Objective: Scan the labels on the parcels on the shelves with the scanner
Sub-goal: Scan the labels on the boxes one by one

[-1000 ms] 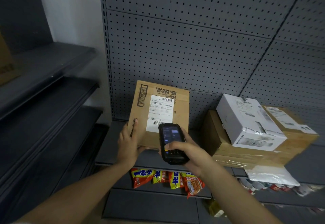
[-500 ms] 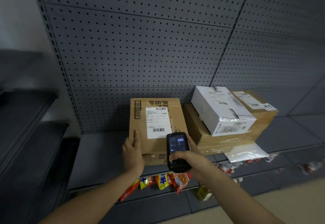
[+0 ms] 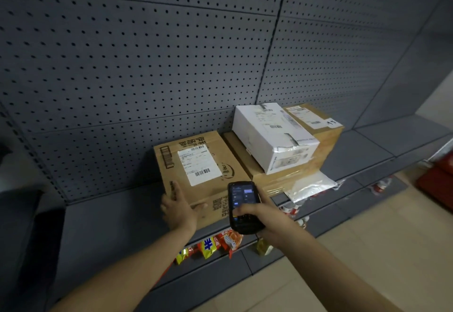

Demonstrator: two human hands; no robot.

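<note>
On the grey shelf against the pegboard backing, a brown cardboard parcel lies with its white shipping label facing up, barcodes showing at the label's top and bottom; the small print is too fine to read, and dark Chinese characters run along the carton's far edge and near face. The person's left hand has a loose, open grip, fingers laid flat on the parcel's near left corner and thumb stretched along its front face. The right hand is closed around a black handheld scanner, thumb on the keypad, lit screen tilted up, held just right of the label. Just beside, to the right, a white box with its own labels sits on a wider brown carton, a clear plastic bag poking out beneath. Below the shelf edge hang red and yellow snack packets.
</note>
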